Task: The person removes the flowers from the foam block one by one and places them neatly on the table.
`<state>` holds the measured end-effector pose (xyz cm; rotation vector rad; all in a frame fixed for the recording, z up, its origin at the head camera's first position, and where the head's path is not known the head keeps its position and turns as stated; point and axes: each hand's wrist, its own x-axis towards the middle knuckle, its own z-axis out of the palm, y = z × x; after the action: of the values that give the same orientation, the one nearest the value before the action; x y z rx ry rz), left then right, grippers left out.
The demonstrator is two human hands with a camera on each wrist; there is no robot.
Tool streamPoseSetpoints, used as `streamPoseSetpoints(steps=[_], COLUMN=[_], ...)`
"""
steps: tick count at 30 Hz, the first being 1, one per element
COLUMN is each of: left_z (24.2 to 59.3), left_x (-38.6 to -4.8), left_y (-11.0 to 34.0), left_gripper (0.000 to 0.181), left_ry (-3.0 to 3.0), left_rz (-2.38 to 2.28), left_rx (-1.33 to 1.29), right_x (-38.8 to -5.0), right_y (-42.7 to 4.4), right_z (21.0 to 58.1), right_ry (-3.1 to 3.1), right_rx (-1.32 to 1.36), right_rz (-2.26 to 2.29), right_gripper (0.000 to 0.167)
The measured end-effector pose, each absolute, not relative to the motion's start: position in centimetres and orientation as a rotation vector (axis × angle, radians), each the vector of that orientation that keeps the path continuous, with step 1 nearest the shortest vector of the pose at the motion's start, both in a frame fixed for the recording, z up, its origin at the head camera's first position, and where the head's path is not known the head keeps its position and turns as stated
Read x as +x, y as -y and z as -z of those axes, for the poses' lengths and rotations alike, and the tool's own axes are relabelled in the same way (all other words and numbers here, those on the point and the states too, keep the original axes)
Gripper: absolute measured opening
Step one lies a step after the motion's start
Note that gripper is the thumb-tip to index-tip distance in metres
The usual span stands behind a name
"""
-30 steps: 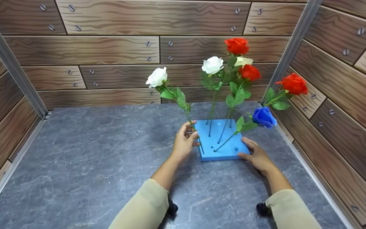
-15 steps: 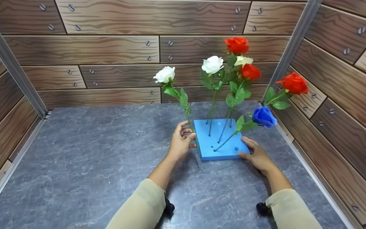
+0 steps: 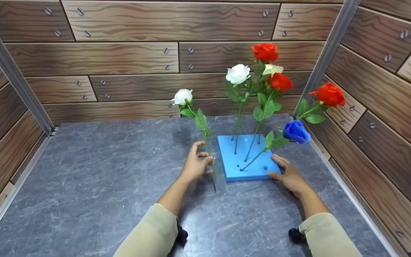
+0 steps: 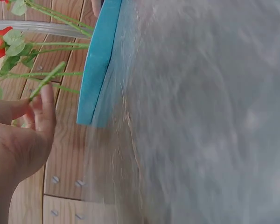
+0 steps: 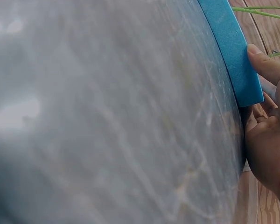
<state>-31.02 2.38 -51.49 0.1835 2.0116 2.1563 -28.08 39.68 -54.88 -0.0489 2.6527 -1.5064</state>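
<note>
Partly hidden cream rose point(image 3: 273, 69), left hand point(image 3: 195, 163) pinching a white rose point(image 3: 201, 120), right hand point(image 3: 291, 175) gripping a blue block point(image 3: 256, 167)

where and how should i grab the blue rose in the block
Best pinched, I'd judge, on its bare lower stem, between the blue block and the leaves. Come from the near side: the blue rose leans right, no other flower stands in front of it, and the right hand is at the block's right edge.
</note>
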Motion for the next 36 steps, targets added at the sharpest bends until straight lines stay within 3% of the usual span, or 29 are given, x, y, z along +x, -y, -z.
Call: streamPoseSetpoints(steps=[14, 36], left_z=[52.4, 53.1], left_x=[-30.1, -29.8], left_y=[-1.9, -3.0], left_gripper=[0.059, 0.052], left_ry=[-2.081, -1.972], left_rz=[-1.878, -1.812], left_rx=[0.112, 0.048], right_x=[-27.8, -28.2], right_y=[-39.7, -39.8], right_z=[54.6, 55.3], right_ry=[-2.672, -2.636], right_rx=[-0.046, -0.055], right_rz=[1.489, 1.551], right_gripper=[0.083, 0.083])
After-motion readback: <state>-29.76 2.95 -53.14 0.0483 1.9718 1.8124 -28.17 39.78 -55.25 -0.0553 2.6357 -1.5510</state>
